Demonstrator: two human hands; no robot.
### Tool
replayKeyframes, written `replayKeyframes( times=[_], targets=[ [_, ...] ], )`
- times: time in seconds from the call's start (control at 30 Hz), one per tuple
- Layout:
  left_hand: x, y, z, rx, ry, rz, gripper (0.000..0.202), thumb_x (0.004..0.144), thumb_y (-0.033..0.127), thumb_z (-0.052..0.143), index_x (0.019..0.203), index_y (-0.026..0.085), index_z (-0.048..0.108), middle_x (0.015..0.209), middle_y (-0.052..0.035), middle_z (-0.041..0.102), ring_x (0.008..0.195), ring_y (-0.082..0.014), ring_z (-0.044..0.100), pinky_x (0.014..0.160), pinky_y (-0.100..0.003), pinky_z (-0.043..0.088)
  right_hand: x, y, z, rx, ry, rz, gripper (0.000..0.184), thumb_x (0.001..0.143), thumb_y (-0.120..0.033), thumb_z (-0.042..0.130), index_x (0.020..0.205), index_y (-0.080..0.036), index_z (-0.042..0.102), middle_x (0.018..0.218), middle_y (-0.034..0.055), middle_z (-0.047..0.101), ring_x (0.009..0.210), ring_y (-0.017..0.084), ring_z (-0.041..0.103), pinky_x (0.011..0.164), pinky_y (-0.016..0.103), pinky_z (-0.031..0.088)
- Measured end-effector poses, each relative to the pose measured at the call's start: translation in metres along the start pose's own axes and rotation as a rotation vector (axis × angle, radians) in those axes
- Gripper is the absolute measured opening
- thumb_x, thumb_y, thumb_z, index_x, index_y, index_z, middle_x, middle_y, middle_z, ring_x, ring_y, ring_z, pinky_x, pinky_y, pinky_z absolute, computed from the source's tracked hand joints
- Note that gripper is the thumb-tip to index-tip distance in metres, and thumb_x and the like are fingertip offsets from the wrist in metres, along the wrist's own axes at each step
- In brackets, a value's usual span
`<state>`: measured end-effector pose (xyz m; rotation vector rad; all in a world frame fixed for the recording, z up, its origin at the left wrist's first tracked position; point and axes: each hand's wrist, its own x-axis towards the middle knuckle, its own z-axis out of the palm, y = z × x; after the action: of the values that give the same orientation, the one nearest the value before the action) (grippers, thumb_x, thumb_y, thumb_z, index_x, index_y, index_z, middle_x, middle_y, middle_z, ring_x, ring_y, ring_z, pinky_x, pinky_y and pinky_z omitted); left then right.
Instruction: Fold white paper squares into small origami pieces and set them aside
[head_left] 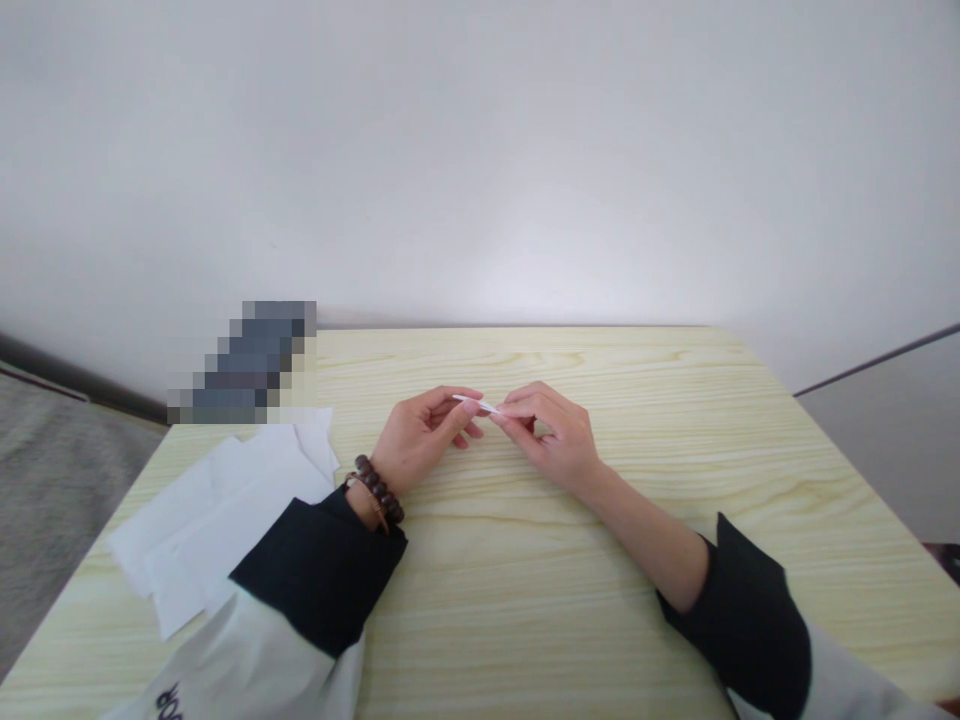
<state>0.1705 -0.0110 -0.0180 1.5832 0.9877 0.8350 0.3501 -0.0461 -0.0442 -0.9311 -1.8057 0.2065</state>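
So the left hand [420, 440] has its thumb and fingers clamped on one end of a thin white piece [488, 407], and the right hand [555, 430] pinches the other end, thumb against index finger. It sits right between the two sets of fingertips, tilted a bit, almost edge-on, so I can't tell if it's folded. Bare wood-look tabletop [487, 600] below the fingers, pale wall [525, 150] beyond them. A few overlapping white sheets [240, 490] lie left of the left fingers, kinda closer to the body. Past those, farther from the fingers, there's some pixelated dark thing [251, 360].
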Motion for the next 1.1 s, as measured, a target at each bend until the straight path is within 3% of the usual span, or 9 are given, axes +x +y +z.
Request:
replayKeyframes(
  times=[0.37, 0.63, 0.9, 1.1],
  targets=[
    [-0.0002, 0.0003, -0.0028, -0.098, -0.014, -0.019, 0.042, 0.075, 0.042, 0.068, 0.104, 0.012, 0.062, 0.094, -0.0099, 0.073, 0.083, -0.0206, 0.069, 0.064, -0.026, 0.056, -0.0005, 0.0017, 0.0008, -0.039, -0.018, 0.034, 0.004, 0.086, -0.018, 0.057, 0.087, -0.020, 0.061, 0.087, 0.0032, 0.065, 0.061, 0.008, 0.056, 0.052, 0.020, 0.046],
    [-0.0004, -0.0018, -0.0015, -0.174, -0.007, -0.008, 0.036, 0.078, 0.042, 0.065, 0.101, 0.014, 0.063, 0.099, -0.0101, 0.072, 0.086, -0.0224, 0.069, 0.061, -0.027, 0.056, 0.0005, 0.0018, 0.0004, -0.037, 0.009, 0.054, 0.008, 0.088, -0.018, 0.055, 0.089, -0.020, 0.063, 0.087, 0.0040, 0.066, 0.074, 0.011, 0.062, 0.058, 0.021, 0.049],
    [0.0004, -0.0005, -0.0010, -0.197, 0.019, -0.025, 0.036, 0.076, 0.040, 0.068, 0.099, 0.013, 0.058, 0.096, -0.0112, 0.073, 0.084, -0.0219, 0.069, 0.063, -0.028, 0.057, -0.0005, -0.0001, 0.0008, -0.065, -0.031, 0.035, 0.004, 0.086, -0.019, 0.058, 0.086, -0.019, 0.063, 0.086, 0.0026, 0.067, 0.058, 0.007, 0.056, 0.054, 0.019, 0.047],
    [0.0009, -0.0023, -0.0024, -0.205, 0.004, -0.013, 0.033, 0.076, 0.039, 0.068, 0.095, 0.014, 0.057, 0.103, -0.0123, 0.071, 0.087, -0.0219, 0.069, 0.065, -0.028, 0.057, 0.0009, -0.0050, -0.0020, -0.050, -0.085, 0.074, 0.009, 0.085, -0.026, 0.057, 0.088, -0.019, 0.062, 0.089, 0.0036, 0.067, 0.058, 0.008, 0.056, 0.056, 0.021, 0.049]
  ],
)
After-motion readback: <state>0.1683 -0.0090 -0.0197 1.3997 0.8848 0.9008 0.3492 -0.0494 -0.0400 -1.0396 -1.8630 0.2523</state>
